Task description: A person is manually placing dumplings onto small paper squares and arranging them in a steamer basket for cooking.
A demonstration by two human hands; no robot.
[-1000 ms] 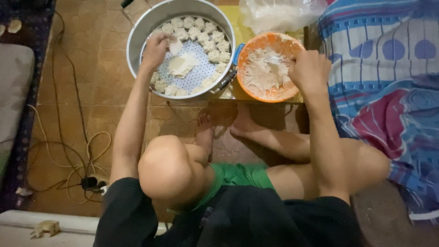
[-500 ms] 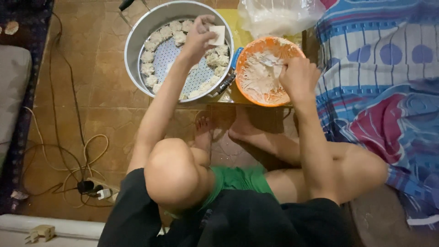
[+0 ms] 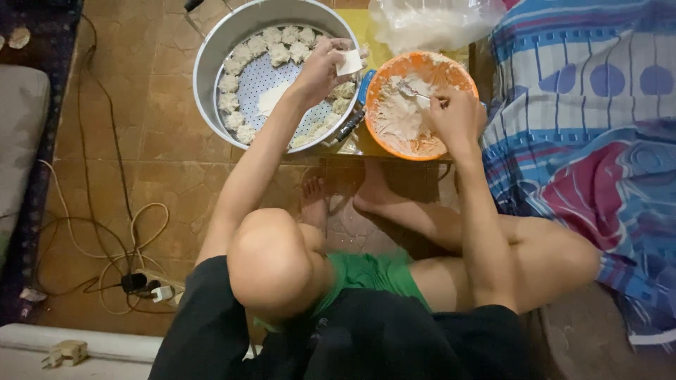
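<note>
My left hand (image 3: 320,69) is over the right side of a round metal steamer pot (image 3: 211,56) and holds a white dumpling wrapper (image 3: 349,62) in its fingers. Folded dumplings (image 3: 271,43) line the perforated tray inside the pot in a ring. A loose wrapper stack (image 3: 271,98) lies in the tray's middle. My right hand (image 3: 454,116) grips a metal spoon (image 3: 412,91) whose bowl dips into the pale filling in an orange bowl (image 3: 380,74).
A clear plastic bag (image 3: 429,21) lies behind the orange bowl. A striped blue and red bedsheet (image 3: 591,127) fills the right side. Cables and a power strip (image 3: 151,287) lie on the brown tiled floor at left. My bare legs are folded below the bowl.
My left hand has lifted a wrapper from the tray's middle and carried it to the pot's right side. My right hand has moved over the orange bowl with the spoon in the filling.
</note>
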